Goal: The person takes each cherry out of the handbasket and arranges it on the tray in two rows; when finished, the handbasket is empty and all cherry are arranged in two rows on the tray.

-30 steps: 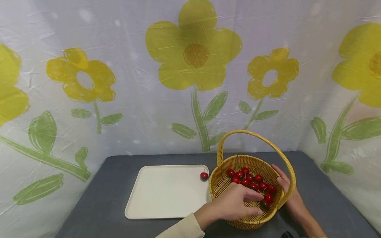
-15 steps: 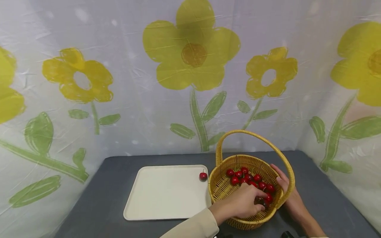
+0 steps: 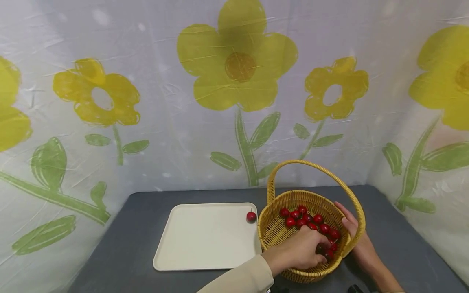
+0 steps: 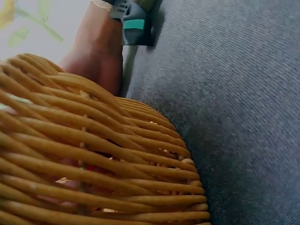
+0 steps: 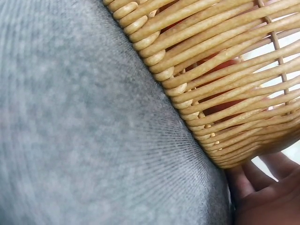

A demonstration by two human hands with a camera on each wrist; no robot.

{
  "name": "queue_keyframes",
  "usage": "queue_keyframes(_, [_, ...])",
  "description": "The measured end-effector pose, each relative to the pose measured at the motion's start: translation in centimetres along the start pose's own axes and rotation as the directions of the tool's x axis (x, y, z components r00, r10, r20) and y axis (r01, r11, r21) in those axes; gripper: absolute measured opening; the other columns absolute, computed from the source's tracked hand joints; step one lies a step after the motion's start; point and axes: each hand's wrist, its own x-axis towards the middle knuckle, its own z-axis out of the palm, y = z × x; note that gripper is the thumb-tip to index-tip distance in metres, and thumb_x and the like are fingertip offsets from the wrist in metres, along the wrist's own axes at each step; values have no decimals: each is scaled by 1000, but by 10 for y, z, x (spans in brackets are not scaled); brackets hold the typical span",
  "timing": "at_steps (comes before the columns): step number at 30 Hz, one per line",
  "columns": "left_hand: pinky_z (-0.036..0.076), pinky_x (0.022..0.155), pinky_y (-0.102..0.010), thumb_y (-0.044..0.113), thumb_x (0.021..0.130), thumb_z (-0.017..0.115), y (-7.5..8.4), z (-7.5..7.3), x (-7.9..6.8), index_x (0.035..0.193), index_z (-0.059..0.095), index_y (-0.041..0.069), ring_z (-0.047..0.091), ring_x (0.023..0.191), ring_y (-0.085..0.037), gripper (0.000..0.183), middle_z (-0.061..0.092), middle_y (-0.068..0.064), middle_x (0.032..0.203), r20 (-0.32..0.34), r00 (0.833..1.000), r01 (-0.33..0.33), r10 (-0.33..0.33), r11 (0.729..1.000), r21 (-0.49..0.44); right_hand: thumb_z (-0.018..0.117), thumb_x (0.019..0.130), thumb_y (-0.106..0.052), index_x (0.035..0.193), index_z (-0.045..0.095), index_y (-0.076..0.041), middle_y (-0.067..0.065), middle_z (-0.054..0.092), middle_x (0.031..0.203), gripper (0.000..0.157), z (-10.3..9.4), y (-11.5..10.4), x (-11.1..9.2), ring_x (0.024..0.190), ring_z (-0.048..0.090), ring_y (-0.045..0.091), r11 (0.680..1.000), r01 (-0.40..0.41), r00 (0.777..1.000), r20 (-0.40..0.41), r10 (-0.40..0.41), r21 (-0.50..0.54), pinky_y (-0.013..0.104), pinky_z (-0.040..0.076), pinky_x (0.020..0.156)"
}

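In the head view, a yellow wicker basket with a tall arched handle holds several red cherries. Over its near rim reaches my left hand, thumb and curled fingers pinching a dark cherry low inside; the fingers partly hide it. My right hand rests against the basket's outer right side, fingers straight along the wall. The right wrist view shows those fingers at the wicker. The basket wall fills much of the left wrist view and hides the left hand.
Left of the basket lies a white rectangular tray, its right edge close to the wicker. One cherry sits in its far right corner. A dark grey cloth covers the table; a flower-printed curtain hangs behind.
My left hand has moved slightly right and deeper into the basket. Its thumb and fingers have closed in on a cherry. My right hand stays at the basket's side.
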Motion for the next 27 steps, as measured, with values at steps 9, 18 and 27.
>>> queue_keyframes(9, [48,81,-3,21,95,86,-2,4,2,120,86,26,66,91,13,25,81,20,108,16,999,-32,31,999,5,28,122,-35,177,20,-21,-17,53,153,57,0,0,0,130,63,-6,1000,-15,1000,-16,15,-24,22,61,95])
queue_keyframes(18, [43,80,1,20,96,84,-1,1,-2,119,87,23,63,89,19,23,82,18,108,-110,993,-66,48,984,-163,28,122,-32,176,18,-13,-20,56,151,58,0,1,-1,130,63,-6,1000,4,1000,-16,-4,-12,22,60,96])
queue_keyframes(27, [55,80,-7,22,99,84,5,-7,-12,126,84,25,67,96,15,27,80,23,114,-135,987,10,-91,860,-510,29,122,-38,176,23,-23,-2,50,160,57,2,-1,1,130,59,-10,995,-35,998,-61,29,-95,18,58,97])
